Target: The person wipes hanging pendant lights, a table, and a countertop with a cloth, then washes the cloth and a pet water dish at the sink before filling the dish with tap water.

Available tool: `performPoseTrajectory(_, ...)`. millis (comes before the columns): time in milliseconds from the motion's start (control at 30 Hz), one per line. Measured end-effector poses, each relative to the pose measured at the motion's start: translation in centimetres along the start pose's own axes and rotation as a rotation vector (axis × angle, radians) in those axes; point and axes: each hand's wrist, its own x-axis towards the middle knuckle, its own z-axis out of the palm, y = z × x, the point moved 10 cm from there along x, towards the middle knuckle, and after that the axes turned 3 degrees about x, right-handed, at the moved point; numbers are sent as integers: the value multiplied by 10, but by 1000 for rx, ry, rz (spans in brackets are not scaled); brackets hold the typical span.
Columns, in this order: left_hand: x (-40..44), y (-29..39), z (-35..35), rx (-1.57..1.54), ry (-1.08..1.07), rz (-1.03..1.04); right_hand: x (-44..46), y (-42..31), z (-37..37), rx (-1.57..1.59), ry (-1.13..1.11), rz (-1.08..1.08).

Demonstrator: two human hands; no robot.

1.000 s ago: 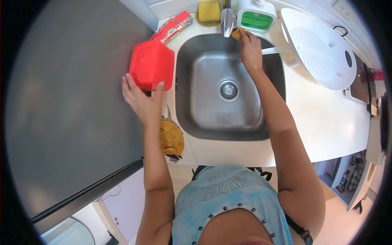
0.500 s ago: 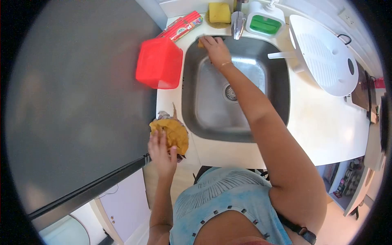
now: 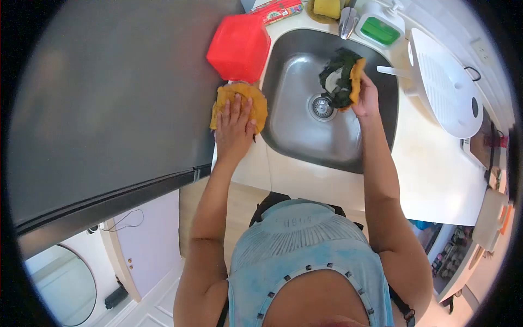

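My right hand (image 3: 366, 98) is closed around the edge of a bunched cloth (image 3: 340, 80), held over the sink (image 3: 289, 117). The cloth is mustard yellow on the side by my palm and ragged dark green with a pale patch on the other. On the counter left of the sink lies a mustard-yellow cloth (image 3: 257, 108). My left hand (image 3: 235, 128) rests flat on top of it, fingers apart. A little grey and dark material shows at that cloth's edges. The red plastic container (image 3: 239, 48) stands just beyond it.
Above the sink are the faucet (image 3: 347, 23), a dispenser with green liquid (image 3: 380, 30) and a yellow sponge (image 3: 327, 7). Red packages (image 3: 277, 10) lie behind the container. A white drying rack (image 3: 444, 82) stands right of the sink. A dark grey appliance (image 3: 125, 103) borders the left side.
My right hand has moved from the sink's far left corner to its right side, with the green-and-yellow cloth now visible. My left hand has shifted forward with its cloth, towards the red container.
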Motion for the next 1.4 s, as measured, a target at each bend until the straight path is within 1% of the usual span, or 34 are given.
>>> performPoseTrajectory(33, 4, -1, 1, 10, 6, 8, -13, 2, 9, -4, 6, 0)
performPoseTrajectory(67, 5, -1, -3, 23, 65, 39, -28, 9, 18, 80, -8, 16)
performPoseTrajectory(100, 7, -6, -6, 20, 50, 40, -43, 14, 26, 169, -16, 36)
performPoseTrajectory(133, 10, -15, -20, -210, 62, 24, -54, 24, 22, 149, 74, 115)
performPoseTrajectory(167, 11, -26, -33, -438, 71, -2, -61, 27, 26, 154, 84, 132)
performPoseTrajectory(233, 3, -48, -81, -700, 260, -88, -76, 37, 56, -206, 104, 91)
performPoseTrajectory(267, 3, -52, -100, -690, 246, -105, -79, 44, 77, -583, -11, -11)
performPoseTrajectory(300, 3, -61, -117, -888, 258, -177, -90, 70, 101, -825, -106, 78)
performPoseTrajectory(333, 0, -69, -124, -1087, 270, -248, -105, 100, 145, -859, -412, 65)
performPoseTrajectory(367, -1, -70, -130, -1080, 261, -249, -132, 113, 204, -1264, -726, -329)
performPoseTrajectory(400, 2, -67, -139, -1062, 292, -201, -139, 154, 213, -1296, -861, -372)
performPoseTrajectory(433, 7, -60, -147, -1052, 322, -145, -157, 177, 231, -1531, -841, -497)
performPoseTrajectory(467, 10, -49, -152, -1043, 350, -83, -162, 211, 227, -1747, -790, -433)
performPoseTrajectory(500, 13, -40, -150, -1058, 339, -64, -174, 240, 226, -1804, -850, -642)
performPoseTrajectory(533, 14, -29, -150, -906, 326, -36, -183, 255, 225, -1882, -906, -697)
performPoseTrajectory(567, 18, -18, -152, -755, 315, 2, -187, 250, 219, -1905, -872, -704)
performPoseTrajectory(633, 18, -2, -151, -739, 306, 59, -201, 231, 209, -1822, -1048, -734)
performPoseTrajectory(667, 22, 7, -149, -706, 301, 65, -200, 205, 196, -1875, -998, -751)
performPoseTrajectory(733, 30, 32, -149, -744, 302, 124, -214, 151, 161, -1787, -943, -559)
performPoseTrajectory(800, 48, 60, -150, -760, 313, 152, -224, 89, 128, -1927, -701, -390)
performPoseTrajectory(867, 90, 132, -174, -643, 416, 435, -252, 32, 78, -2073, -499, -372)
performPoseTrajectory(900, 114, 157, -175, -625, 422, 517, -261, 20, 74, -2076, -482, -379)
performPoseTrajectory(933, 140, 183, -173, -609, 430, 600, -266, 1, 71, -2134, -374, -407)
performPoseTrajectory(967, 167, 206, -166, -579, 428, 608, -269, -15, 67, -2192, -263, -434)
performPoseTrajectory(1000, 193, 224, -157, -552, 429, 616, -270, -18, 63, -2204, -244, -442)
performPoseTrajectory(1067, 252, 257, -130, -455, 420, 655, -272, -39, 51, -2289, -39, -481)
performPoseTrajectory(1100, 274, 270, -125, -462, 430, 665, -274, -47, 49, -2298, -26, -489)
performPoseTrajectory(1167, 314, 284, -115, -344, 496, 576, -275, -65, 38, -2172, 204, -433)
performPoseTrajectory(1200, 338, 289, -103, -348, 502, 585, -277, -74, 39, -2086, 288, -470)
performPoseTrajectory(1233, 355, 294, -93, -313, 598, 653, -279, -76, 40, -2084, 298, -476)
performPoseTrajectory(1300, 356, 303, -106, -274, 695, 726, -289, -92, 7, -1505, 561, -358)
performPoseTrajectory(1333, 364, 313, -95, -278, 224, 725, -291, -90, -16, -1313, 629, -198)
performPoseTrajectory(1367, 359, 316, -66, -271, -247, 694, -289, -93, -20, -1308, 628, -195)
performPoseTrajectory(1400, 359, 314, -71, -251, -201, 670, -286, -92, -35, -894, 642, -204)
